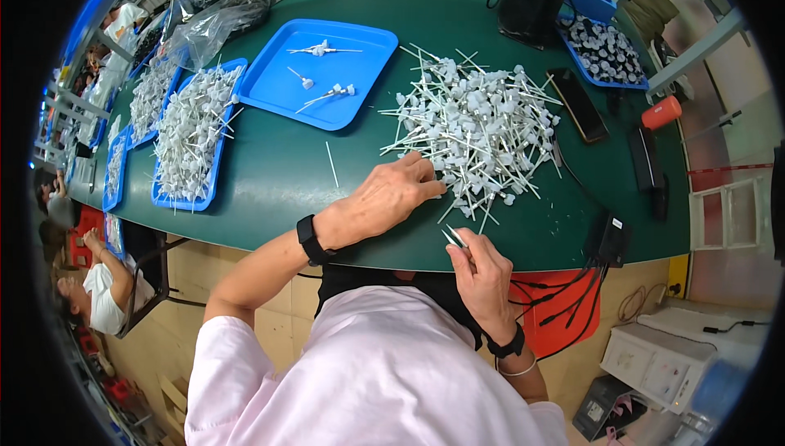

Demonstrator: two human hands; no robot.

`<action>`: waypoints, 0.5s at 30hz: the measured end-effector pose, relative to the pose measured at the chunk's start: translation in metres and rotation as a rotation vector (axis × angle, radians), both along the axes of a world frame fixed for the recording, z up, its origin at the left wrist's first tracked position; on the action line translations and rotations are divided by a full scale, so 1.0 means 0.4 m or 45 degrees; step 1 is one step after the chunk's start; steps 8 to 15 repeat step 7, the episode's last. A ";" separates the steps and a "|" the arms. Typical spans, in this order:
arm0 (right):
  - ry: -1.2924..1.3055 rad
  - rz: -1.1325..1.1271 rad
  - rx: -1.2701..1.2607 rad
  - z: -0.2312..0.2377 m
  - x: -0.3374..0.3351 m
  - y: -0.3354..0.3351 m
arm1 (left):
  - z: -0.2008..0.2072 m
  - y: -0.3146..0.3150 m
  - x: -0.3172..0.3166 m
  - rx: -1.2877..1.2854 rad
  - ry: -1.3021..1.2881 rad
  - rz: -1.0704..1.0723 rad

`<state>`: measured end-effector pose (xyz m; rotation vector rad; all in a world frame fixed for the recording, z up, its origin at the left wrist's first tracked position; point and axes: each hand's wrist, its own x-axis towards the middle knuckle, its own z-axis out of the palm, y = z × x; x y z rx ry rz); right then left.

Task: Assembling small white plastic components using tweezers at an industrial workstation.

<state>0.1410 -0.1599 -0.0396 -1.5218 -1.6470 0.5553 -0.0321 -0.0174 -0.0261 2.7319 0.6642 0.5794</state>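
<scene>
A large heap of small white plastic parts with thin stems (478, 123) lies on the green table in front of me. My left hand (388, 197) is at the heap's near left edge, its fingers curled and pinched together. What sits between those fingertips is hidden. Closer to the table's front edge, my right hand (484, 278) is closed on thin pale pointed sticks (452, 237), whose tips stick out toward the heap. Whether these are loose stems or the prongs of tweezers, I cannot tell. One single white stem (332, 164) lies apart, left of the heap.
A blue tray (270, 78) holds a few white parts. Fuller blue trays (214, 176) stand at the left, with plastic bags (245, 4) behind. Toward the right are a phone (577, 104), a black bag (531, 0), a blue tray of round pieces (605, 49) and cables (564, 291). Other people sit at left.
</scene>
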 end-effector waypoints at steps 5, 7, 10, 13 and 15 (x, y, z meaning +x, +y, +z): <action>-0.024 -0.003 -0.017 -0.007 0.023 -0.028 | 0.019 0.003 0.016 0.189 0.231 -0.160; -0.026 -0.021 -0.040 -0.001 0.031 -0.030 | 0.029 0.000 0.021 0.163 0.184 -0.174; -0.026 -0.021 -0.040 -0.001 0.031 -0.030 | 0.029 0.000 0.021 0.163 0.184 -0.174; -0.026 -0.021 -0.040 -0.001 0.031 -0.030 | 0.029 0.000 0.021 0.163 0.184 -0.174; -0.026 -0.021 -0.040 -0.001 0.031 -0.030 | 0.029 0.000 0.021 0.163 0.184 -0.174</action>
